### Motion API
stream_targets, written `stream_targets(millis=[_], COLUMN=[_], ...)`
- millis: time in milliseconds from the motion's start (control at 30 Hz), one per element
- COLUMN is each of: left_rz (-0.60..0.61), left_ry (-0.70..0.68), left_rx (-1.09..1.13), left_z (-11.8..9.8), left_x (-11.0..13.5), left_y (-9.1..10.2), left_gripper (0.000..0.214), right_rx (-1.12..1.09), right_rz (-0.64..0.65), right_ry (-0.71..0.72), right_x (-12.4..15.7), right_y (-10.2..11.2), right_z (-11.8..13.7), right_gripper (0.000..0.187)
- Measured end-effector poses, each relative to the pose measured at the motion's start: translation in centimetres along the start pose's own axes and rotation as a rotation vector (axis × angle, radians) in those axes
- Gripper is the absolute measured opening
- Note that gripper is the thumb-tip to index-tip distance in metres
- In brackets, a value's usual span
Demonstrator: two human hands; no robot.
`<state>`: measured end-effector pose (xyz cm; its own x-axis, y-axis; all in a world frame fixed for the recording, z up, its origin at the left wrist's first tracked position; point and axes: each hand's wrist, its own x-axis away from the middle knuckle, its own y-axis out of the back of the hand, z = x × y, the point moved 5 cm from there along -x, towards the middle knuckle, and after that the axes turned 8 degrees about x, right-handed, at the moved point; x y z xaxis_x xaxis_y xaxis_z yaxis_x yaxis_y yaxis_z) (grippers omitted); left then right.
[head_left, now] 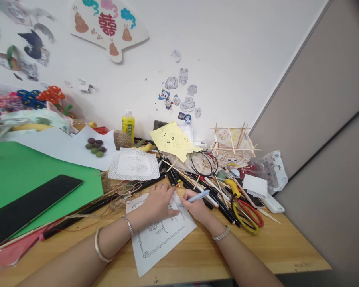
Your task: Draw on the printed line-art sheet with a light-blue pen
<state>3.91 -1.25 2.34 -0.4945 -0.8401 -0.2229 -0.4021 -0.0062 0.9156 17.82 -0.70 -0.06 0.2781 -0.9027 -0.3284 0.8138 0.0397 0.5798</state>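
Note:
A white sheet of paper with a wavy drawn border and line figures lies tilted on the wooden table. My left hand rests flat on its upper part, fingers stretched out and thumb apart, hiding some of the drawing. In my right hand is a light blue pen, pinched between thumb and fingers. The pen's tip end points at the sheet's upper right, close to the left hand's fingers. Whether the tip touches the paper I cannot tell.
Black markers and sticks lie heaped beyond the sheet, beside yellow-handled scissors. A stick frame stands behind them. At left are a green sheet and a long black slab. A yellow bottle stands by the wall.

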Motion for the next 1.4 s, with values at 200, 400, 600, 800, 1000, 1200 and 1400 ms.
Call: stream_targets(millis=[200, 400, 600, 800, 1000, 1200, 1400], left_rz=[0.005, 0.011, -0.017, -0.073, -0.214, -0.371, -0.465], left_ry=[-0.001, 0.008, 0.016, 0.052, 0.128, 0.163, 0.168], left_rx=[-0.009, -0.014, 0.034, 0.203, 0.327, 0.605, 0.708], left_z=[0.0, -0.1, 0.3, 1.5, 2.7, 3.5, 3.9], left_x=[0.0, -0.1, -0.4, -0.9, -1.3, -1.6, -1.7], left_y=[0.0, 0.0, 0.6, 1.5, 2.6, 4.1, 4.7], left_gripper=[0.063, 0.062, 0.049, 0.019, 0.017, 0.022, 0.026], right_rx=[-0.013, 0.000, -0.043, -0.150, -0.282, -0.334, -0.459], right_rz=[0.009, 0.005, -0.113, -0.345, -0.436, -0.412, -0.448], right_ry=[-0.007, -0.004, -0.044, -0.113, -0.141, -0.193, -0.215], right_x=[-0.1, -0.1, -0.2, -0.4, -0.9, -1.3, -1.3], right_y=[-0.1, -0.1, 0.8, 2.7, 3.7, 4.0, 4.4], right_z=[-0.1, -0.2, -0.5, -1.0, -1.7, -2.5, -2.8], right_gripper=[0.021, 0.020, 0.020, 0.023, 0.022, 0.036, 0.041])
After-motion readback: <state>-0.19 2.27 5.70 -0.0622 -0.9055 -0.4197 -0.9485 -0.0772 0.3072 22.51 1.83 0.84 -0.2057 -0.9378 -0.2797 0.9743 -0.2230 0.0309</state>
